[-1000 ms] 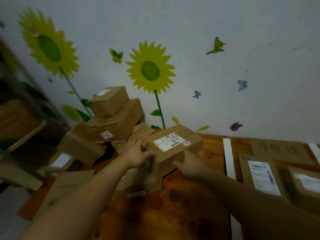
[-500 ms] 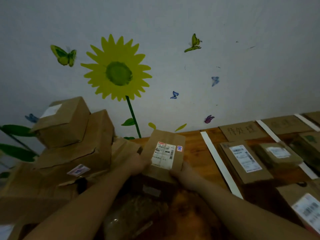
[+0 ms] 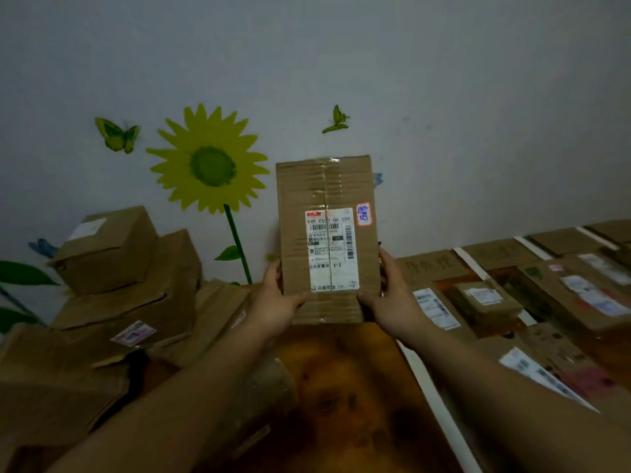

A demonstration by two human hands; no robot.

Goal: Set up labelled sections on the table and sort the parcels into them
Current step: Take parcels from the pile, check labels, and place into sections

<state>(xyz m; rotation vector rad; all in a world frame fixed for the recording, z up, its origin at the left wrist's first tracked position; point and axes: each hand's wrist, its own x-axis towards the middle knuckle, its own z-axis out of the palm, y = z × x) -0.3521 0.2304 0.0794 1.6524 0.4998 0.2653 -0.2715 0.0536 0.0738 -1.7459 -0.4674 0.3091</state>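
Above the wooden table [image 3: 345, 377], the parcel [image 3: 326, 186] is now raised higher and stands more upright than half a second before. The left hand [image 3: 278, 303] and the right hand [image 3: 392, 300] grip its lower side edges, with the thumbs on the front below the white label [image 3: 333, 250].

White shipping label [image 3: 333, 249] on held parcel [image 3: 327, 186]: top line reads "948 C507-00 059", lower down "[1]"; barcodes present, small print not legible. Pink-edged sticker [image 3: 363, 214] beside label: blue handwriting, unreadable. Cardboard sign [image 3: 432, 269] to right: handwritten characters, too dim.
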